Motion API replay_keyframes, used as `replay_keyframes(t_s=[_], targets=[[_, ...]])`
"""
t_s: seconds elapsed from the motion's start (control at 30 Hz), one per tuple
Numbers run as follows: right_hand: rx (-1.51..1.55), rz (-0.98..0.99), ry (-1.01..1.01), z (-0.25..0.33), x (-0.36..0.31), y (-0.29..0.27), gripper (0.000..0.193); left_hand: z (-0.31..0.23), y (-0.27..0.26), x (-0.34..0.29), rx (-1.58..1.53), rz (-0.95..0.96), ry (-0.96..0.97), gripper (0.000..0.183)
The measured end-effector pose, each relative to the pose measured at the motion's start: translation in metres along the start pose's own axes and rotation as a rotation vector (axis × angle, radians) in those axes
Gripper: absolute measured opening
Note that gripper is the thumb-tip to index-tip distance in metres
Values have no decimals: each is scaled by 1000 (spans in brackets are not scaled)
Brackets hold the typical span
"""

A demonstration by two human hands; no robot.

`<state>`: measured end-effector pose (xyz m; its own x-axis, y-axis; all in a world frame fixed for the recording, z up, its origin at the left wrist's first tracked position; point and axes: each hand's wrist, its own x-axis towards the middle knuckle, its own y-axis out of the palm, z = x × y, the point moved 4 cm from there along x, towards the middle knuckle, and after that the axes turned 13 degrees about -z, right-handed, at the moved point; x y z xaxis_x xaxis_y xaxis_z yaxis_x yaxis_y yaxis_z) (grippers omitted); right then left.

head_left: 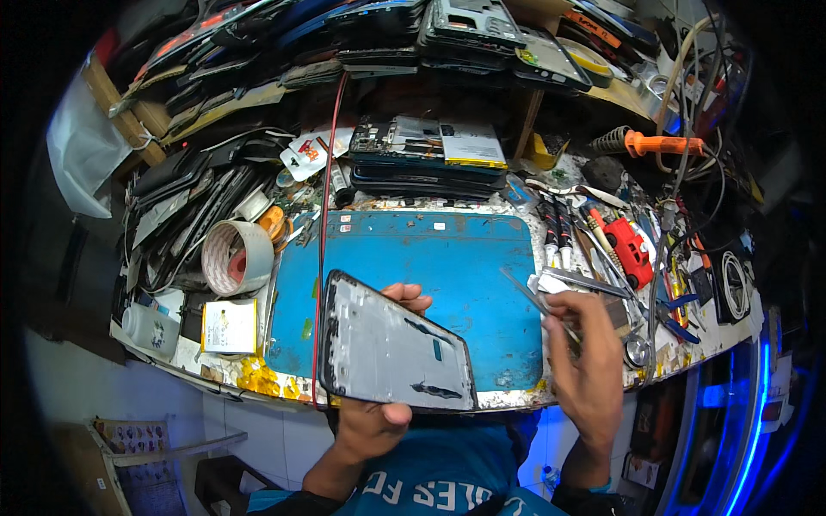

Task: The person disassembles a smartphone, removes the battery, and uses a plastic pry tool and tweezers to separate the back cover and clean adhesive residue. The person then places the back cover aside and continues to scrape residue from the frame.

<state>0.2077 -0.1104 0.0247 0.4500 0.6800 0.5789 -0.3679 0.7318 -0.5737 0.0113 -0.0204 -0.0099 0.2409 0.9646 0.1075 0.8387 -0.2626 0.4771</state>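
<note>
My left hand (379, 426) grips a phone frame (396, 344) from below, thumb on the near edge and fingertips curled round the far edge. The frame is a black-rimmed, grey-faced shell with dark patches and a slot, tilted above the front of the blue work mat (413, 249). To its right, my right hand (589, 361) pinches a slim grey tool (523, 288) that points toward the far left over the mat's right edge. Its exact kind cannot be made out. The tool and the frame are apart.
Opened phones with a battery (473, 144) are stacked behind the mat. On the left are a tape roll (213, 258) and a loose battery (230, 327). Right of the mat lie screwdrivers (564, 232), a red toy-car-shaped thing (628, 252) and blue-handled pliers (680, 318). A red cable (326, 189) hangs down.
</note>
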Motion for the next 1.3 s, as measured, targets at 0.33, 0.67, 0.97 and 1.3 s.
replay_keyframes(t_s=[0.33, 0.67, 0.97, 1.3], targets=[[334, -228, 119, 1, -18, -42, 40, -22, -48, 13, -36, 160, -118, 126], [325, 132, 151, 1, -19, -33, 21, -31, -48, 24, 172, 171, -112, 115], [859, 14, 324, 4, -77, -16, 23, -54, -53, 66, 671, 552, 55, 107], [581, 128, 92, 17, -78, 8, 32, -59, -48, 90, 1126, 782, 257, 108]])
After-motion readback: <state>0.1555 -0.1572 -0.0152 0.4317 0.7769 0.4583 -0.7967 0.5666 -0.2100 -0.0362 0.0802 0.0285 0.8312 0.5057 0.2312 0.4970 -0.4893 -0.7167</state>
